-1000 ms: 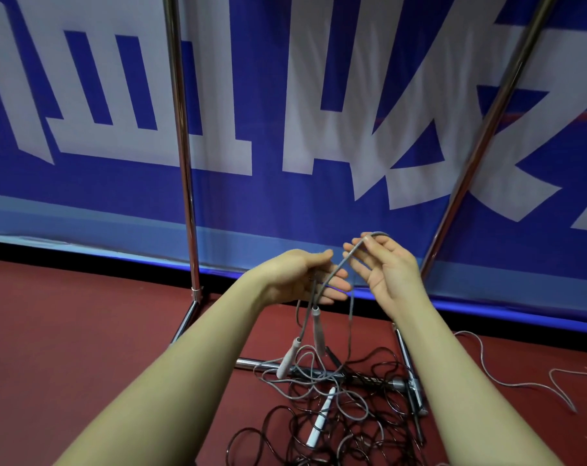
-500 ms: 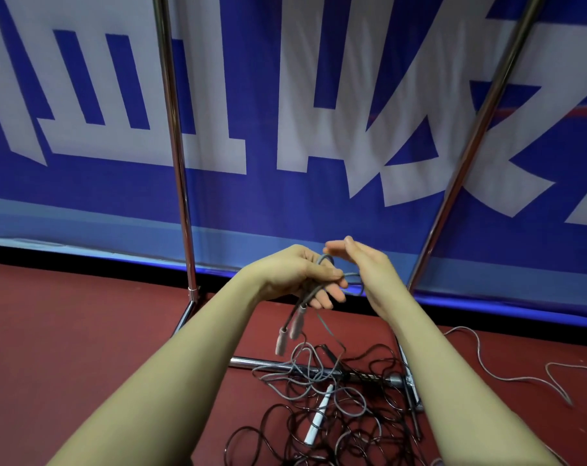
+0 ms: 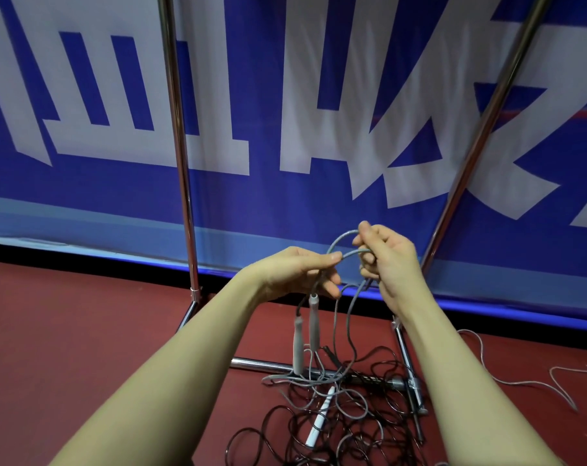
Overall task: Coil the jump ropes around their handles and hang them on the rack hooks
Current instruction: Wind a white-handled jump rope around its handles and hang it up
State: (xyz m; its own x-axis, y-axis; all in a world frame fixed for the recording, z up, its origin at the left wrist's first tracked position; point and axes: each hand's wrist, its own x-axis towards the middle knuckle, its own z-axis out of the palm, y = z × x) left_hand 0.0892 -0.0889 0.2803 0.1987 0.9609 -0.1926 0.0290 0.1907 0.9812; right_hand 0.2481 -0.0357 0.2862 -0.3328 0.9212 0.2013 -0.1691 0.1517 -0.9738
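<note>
My left hand (image 3: 299, 274) pinches the grey jump rope (image 3: 344, 242) just above its two grey handles (image 3: 306, 331), which hang side by side below my fingers. My right hand (image 3: 386, 260) grips the same rope a little further along, and a loop arches between the two hands. The rest of the grey cord drops from my right hand down to the floor. The rack (image 3: 176, 136) stands right behind my hands; its hooks are out of view.
A tangle of black and grey ropes (image 3: 336, 412) with a white handle (image 3: 319, 417) lies on the red floor over the rack's base bar (image 3: 262, 364). The right rack pole (image 3: 480, 129) slants upward. Another grey cord (image 3: 527, 381) trails at right. A blue banner is behind.
My right hand has drawn away from my left hand and risen, pulling out a new loop of grey rope. The handles hang lower below my left hand.
</note>
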